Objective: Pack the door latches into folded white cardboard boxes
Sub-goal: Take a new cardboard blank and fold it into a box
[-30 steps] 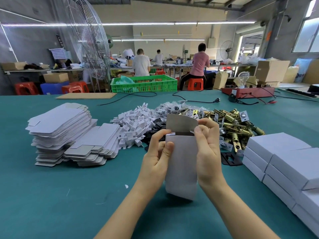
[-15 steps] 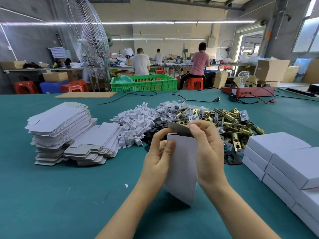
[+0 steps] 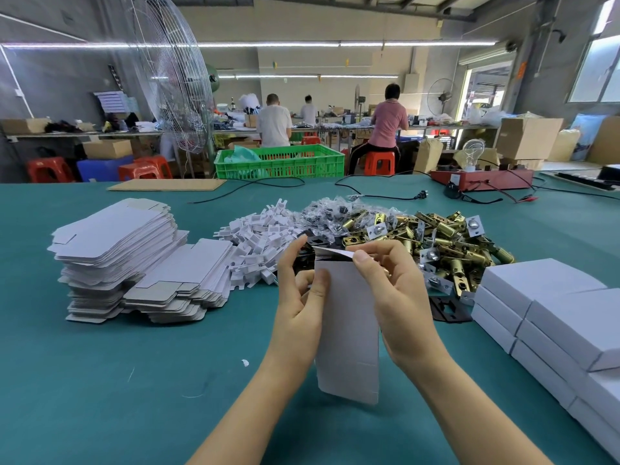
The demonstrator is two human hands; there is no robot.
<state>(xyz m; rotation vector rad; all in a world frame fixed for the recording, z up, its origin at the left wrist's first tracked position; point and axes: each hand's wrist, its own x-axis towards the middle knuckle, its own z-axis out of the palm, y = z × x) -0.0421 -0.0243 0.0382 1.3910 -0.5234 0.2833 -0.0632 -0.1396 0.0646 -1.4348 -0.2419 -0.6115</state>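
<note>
I hold a white cardboard box (image 3: 347, 333) upright over the green table (image 3: 100, 380). My left hand (image 3: 298, 297) grips its left edge, thumb on the front face. My right hand (image 3: 392, 293) grips the right side and its forefinger presses the top flap down over the opening. Behind the box lies a heap of brass door latches (image 3: 432, 243). Two stacks of flat unfolded box blanks (image 3: 134, 256) sit at the left. Closed white boxes (image 3: 553, 317) are stacked at the right.
A pile of white plastic parts (image 3: 258, 239) and clear bagged pieces (image 3: 332, 213) lie between the blanks and the latches. Black plates (image 3: 448, 308) lie beside the stacked boxes. Cables, a red tester box (image 3: 483, 179) and a green crate (image 3: 281, 162) sit at the far edge. People work beyond.
The box's top flap, standing up a second ago, has been folded down by my right forefinger. The box has tilted slightly and sits a bit lower.
</note>
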